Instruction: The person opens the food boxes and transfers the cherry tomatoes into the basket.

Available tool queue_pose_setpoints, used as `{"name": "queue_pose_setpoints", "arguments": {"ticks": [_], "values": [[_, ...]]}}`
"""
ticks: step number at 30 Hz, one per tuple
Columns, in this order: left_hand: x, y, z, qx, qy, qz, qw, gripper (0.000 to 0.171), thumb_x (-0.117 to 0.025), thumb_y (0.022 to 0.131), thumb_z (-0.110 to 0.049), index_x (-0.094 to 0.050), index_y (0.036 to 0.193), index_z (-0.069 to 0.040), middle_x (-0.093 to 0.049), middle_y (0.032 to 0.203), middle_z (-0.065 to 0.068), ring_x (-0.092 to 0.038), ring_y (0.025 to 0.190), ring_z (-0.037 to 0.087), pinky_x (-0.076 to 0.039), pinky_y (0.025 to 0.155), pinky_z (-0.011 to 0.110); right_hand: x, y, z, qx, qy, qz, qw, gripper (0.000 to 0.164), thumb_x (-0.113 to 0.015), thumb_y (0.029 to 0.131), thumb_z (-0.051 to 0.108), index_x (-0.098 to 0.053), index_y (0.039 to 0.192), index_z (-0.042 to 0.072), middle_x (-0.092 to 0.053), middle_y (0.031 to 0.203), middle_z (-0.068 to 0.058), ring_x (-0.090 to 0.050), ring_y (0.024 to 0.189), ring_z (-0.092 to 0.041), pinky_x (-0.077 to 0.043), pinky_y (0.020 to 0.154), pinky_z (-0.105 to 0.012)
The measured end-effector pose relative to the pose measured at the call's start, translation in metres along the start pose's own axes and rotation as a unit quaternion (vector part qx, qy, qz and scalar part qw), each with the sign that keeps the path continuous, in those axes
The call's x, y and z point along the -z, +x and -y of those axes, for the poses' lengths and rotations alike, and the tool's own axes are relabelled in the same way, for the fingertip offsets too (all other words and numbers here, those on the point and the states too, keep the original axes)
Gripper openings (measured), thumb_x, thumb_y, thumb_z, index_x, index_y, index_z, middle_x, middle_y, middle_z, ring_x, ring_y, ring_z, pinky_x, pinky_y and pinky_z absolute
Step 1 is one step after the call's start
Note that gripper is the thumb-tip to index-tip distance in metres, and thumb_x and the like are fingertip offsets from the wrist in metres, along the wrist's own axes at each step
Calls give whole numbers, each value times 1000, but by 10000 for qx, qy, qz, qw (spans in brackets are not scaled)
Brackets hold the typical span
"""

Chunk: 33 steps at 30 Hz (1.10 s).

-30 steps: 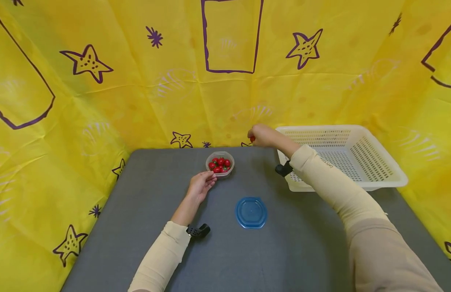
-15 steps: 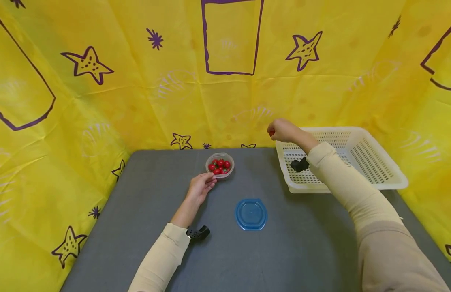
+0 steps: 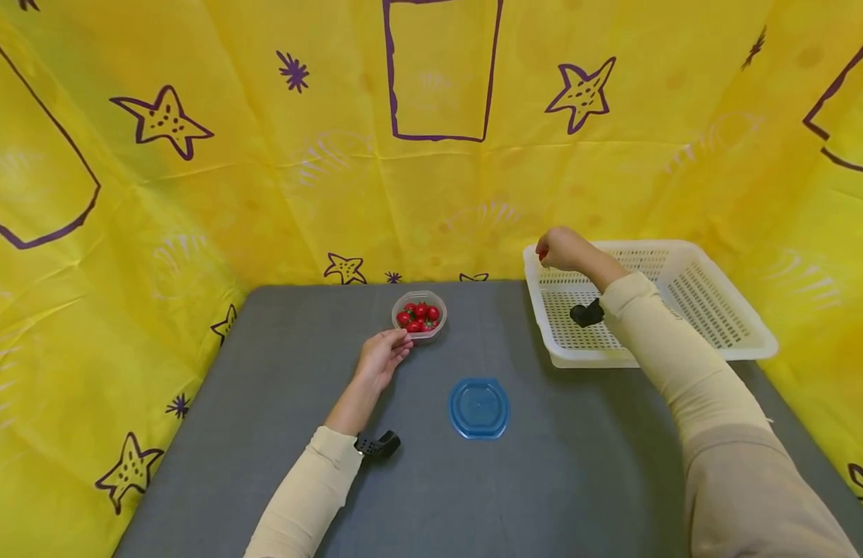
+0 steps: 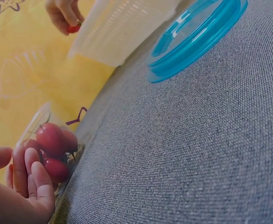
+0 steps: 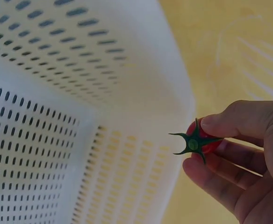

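Observation:
In the head view my left hand (image 3: 382, 360) is at the near rim of a small clear plastic container (image 3: 440, 319). Its thumb and forefinger meet at the rim, and the other fingers lie against the outside. Several red cherry tomatoes (image 3: 421, 311) with green stems fill the container. My right hand (image 3: 569, 252) is raised over the left far corner of a white slotted basket (image 3: 741, 318). Between thumb and fingers it pinches one cherry tomato (image 5: 206, 140), its green star-shaped calyx facing the right wrist camera. The basket's wall stands just beside that tomato.
A blue lid (image 3: 479, 408) lies on the grey cloth-covered table (image 3: 501, 496), nearer than the container and left of the basket. A yellow curtain (image 3: 445, 186) with purple starfish drawings hangs behind the table and along its sides.
My right hand has carried the cherry tomato rightward from the gap between container and basket to the basket's left far corner. My left hand stays at the container's rim.

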<state>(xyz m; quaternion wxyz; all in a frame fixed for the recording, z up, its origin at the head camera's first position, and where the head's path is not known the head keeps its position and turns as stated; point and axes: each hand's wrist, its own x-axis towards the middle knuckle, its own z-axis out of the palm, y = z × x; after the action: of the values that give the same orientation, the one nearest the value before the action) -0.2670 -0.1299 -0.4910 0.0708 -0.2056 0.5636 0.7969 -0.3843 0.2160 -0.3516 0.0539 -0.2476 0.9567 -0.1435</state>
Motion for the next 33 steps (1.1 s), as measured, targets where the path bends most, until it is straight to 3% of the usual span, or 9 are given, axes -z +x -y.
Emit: {"name": "queue_pose_setpoints", "arguments": {"ticks": [4, 9, 12, 15, 17, 22, 25, 33], "values": [[0, -2, 2, -21, 28, 29, 10000, 6, -60, 96, -11, -61, 97, -5, -67, 73, -4, -65, 69, 8, -53, 69, 20, -4, 0, -11, -230, 25, 26, 9997, 27, -56, 80, -3, -67, 103, -13, -68, 101, -29, -63, 92, -40, -51, 87, -51], [1, -2, 3, -32, 82, 35, 10000, 8, -60, 96, -12, -61, 100, -4, -67, 75, -4, -65, 71, 8, -53, 70, 20, -9, 4, -22, -414, 107, 3, 9991, 20, -55, 76, -2, -68, 90, -8, -65, 83, -19, -52, 73, -28, -45, 69, -37], [1, -2, 3, -31, 49, 39, 10000, 8, -60, 96, -12, -60, 100, -4, -67, 74, -4, -65, 71, 8, -53, 69, 19, -14, 7, -28, -497, 185, 97, 9985, 9, -54, 73, -3, -63, 74, -4, -53, 64, -8, -40, 60, -20, -34, 58, -29], [2, -1, 3, -53, 0, 53, 10000, 7, -60, 96, -11, -61, 99, -4, -67, 73, -4, -65, 70, 8, -53, 69, 20, -23, 9, -33, -587, 224, 239, 9977, 10, -51, 72, -4, -53, 64, 2, -38, 58, -1, -28, 56, -15, -24, 55, -27], [2, -1, 3, -63, -9, 62, 10000, 7, -60, 96, -10, -61, 98, -4, -67, 72, -4, -65, 70, 8, -53, 69, 20, -29, 11, -37, -617, 160, 314, 9975, 10, -50, 72, -4, -55, 65, 1, -40, 58, -1, -29, 56, -15, -25, 55, -26], [2, 0, 4, -54, -12, 95, 9999, 6, -60, 95, -10, -61, 96, -4, -67, 72, -5, -65, 69, 8, -54, 72, 21, -41, 13, -39, -779, -17, 442, 9960, 17, -52, 73, -3, -68, 81, -5, -61, 72, -10, -46, 67, -21, -38, 60, -28], [2, 1, 3, -55, -47, 83, 9999, 5, -60, 95, -10, -61, 95, -5, -67, 71, -4, -65, 69, 8, -53, 71, 20, -46, 16, -38, -808, -92, 491, 9955, 19, -53, 72, -5, -68, 83, -6, -63, 74, -13, -49, 68, -23, -41, 60, -29], [2, 0, 2, -140, 8, 69, 9999, 9, -61, 95, -11, -60, 99, -3, -67, 72, -4, -65, 69, 7, -53, 71, 21, -59, 23, -41, -903, -127, 757, 9929, 13, -53, 71, -8, -60, 65, 1, -50, 62, -5, -43, 62, -20, -35, 53, -25]]}}
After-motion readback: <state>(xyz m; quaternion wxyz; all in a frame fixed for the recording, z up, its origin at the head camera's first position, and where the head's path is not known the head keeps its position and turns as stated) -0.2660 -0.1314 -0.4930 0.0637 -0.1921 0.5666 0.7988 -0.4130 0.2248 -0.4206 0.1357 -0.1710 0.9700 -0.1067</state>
